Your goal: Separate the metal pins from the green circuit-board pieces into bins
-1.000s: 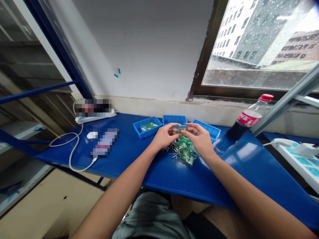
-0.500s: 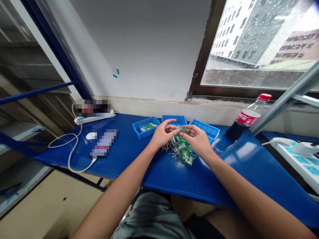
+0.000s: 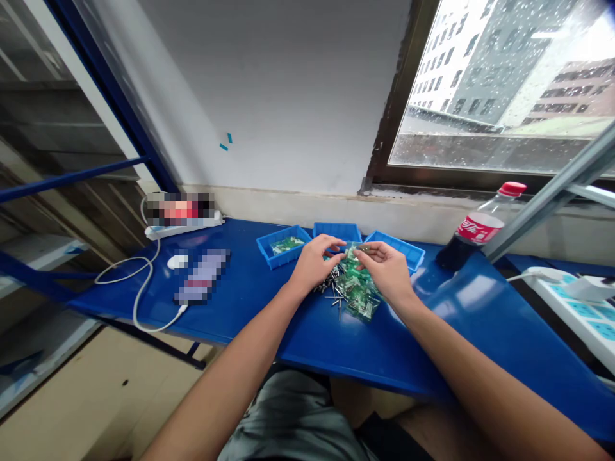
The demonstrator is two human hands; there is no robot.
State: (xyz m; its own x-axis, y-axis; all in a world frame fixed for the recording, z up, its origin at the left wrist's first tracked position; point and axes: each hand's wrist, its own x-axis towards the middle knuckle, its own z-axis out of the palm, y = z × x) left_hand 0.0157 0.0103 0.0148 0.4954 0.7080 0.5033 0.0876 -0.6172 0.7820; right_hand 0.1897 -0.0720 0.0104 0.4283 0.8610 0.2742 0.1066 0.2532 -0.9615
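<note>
Both hands work over a pile of small green boards.

The green boards (image 3: 358, 288) lie mid-desk beside loose metal pins (image 3: 331, 289). The right hand (image 3: 387, 272) pinches one small piece; the left hand (image 3: 314, 262) curls narrow, touching the pile. Three blue trays (image 3: 283, 245) sit just beyond, and a soda bottle (image 3: 473, 232) far right.

Bare blue table (image 3: 269, 301) lies open left of the board pile (image 3: 358, 289). Three bins (image 3: 336, 232) block the far edge; a bottle (image 3: 473, 232) stands right; cable (image 3: 139, 282) and phone (image 3: 202, 275) crowd the left end.
</note>
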